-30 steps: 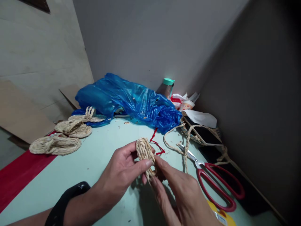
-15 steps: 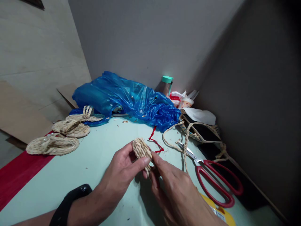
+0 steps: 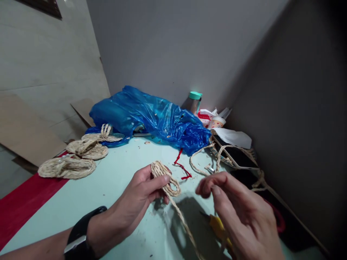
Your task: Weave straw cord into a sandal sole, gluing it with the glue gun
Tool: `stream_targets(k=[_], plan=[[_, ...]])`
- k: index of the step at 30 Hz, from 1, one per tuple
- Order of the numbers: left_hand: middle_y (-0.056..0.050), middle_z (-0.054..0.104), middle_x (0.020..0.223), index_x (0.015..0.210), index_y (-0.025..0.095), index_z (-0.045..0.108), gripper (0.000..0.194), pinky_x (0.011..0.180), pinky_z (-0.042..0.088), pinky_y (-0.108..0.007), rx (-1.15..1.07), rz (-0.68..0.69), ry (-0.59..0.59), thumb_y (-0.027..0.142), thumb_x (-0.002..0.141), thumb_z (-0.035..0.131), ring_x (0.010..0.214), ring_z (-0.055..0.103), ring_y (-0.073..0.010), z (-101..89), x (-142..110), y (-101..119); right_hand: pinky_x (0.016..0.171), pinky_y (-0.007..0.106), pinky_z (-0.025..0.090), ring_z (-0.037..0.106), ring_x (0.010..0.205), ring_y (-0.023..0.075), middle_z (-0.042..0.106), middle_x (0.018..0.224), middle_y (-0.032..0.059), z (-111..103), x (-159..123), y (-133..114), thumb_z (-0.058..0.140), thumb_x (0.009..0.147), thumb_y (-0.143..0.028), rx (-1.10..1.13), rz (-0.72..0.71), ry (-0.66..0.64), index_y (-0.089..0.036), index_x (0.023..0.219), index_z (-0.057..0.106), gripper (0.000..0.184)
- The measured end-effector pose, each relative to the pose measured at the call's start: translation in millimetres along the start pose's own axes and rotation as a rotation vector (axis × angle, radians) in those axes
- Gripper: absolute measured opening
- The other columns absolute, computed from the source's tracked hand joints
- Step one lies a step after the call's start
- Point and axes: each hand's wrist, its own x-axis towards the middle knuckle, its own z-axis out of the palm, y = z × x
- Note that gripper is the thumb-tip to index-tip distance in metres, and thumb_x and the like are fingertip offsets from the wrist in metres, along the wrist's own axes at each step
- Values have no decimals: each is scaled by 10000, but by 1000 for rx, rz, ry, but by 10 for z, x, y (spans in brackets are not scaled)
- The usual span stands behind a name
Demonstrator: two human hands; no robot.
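In my left hand (image 3: 146, 187), thumb on top and fingers underneath, is a flat oval coil of braided straw cord (image 3: 159, 169). A small loop of it sticks out past my thumb, and a tail of the cord (image 3: 184, 224) runs down toward the bottom edge. My right hand (image 3: 235, 202) is raised to the right, apart from the coil, its fingers loosely curled with nothing seen in them. It covers most of the red-handled scissors (image 3: 280, 220). Below it, partly hidden, lies a yellow thing (image 3: 217, 225) with a dark pointed tip.
Several woven straw slippers (image 3: 67, 167) lie at the left by a red strip (image 3: 32, 191). Behind are a blue plastic bag (image 3: 151, 115), a green-lidded bottle (image 3: 195, 101) and a paper cup (image 3: 217, 122). A red cord (image 3: 183, 168) and more braided cord (image 3: 193, 159) rest on the table.
My right hand has let go of the coil and moved right, over the scissors. The coil has turned in my left hand, and its loop and hanging tail now show.
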Motion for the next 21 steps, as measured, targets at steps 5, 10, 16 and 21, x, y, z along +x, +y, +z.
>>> stream_targets(k=[5, 10, 16, 21], plan=[[-9, 630, 830, 877, 175, 616, 114, 649, 484, -237, 7, 0, -9, 254, 883, 698, 755, 571, -136, 3, -6, 5, 493, 210, 355, 418, 461, 86, 394, 556, -67, 22, 8, 23, 373, 966, -216, -70, -26, -75, -215, 672, 402, 296], [-5, 637, 803, 876, 169, 623, 122, 635, 477, -230, 6, 22, -36, 242, 864, 720, 727, 563, -129, 20, -9, 24, 443, 234, 251, 345, 450, 87, 307, 535, -68, 122, 5, 93, 353, 925, -192, -94, 5, -161, -228, 648, 288, 286], [-3, 617, 793, 865, 160, 624, 126, 621, 456, -220, -24, 34, -41, 256, 885, 703, 716, 551, -118, -23, 21, 14, 452, 238, 265, 341, 464, 96, 360, 556, -63, 168, 39, 109, 318, 978, -247, -47, 26, -231, -241, 682, 305, 296], [-5, 607, 812, 904, 159, 608, 118, 612, 435, -222, -66, 27, -47, 267, 922, 652, 706, 552, -113, -47, 37, -3, 493, 241, 297, 380, 500, 105, 427, 607, -57, 213, 12, 167, 305, 1033, -278, -39, 21, -378, -233, 751, 365, 292]])
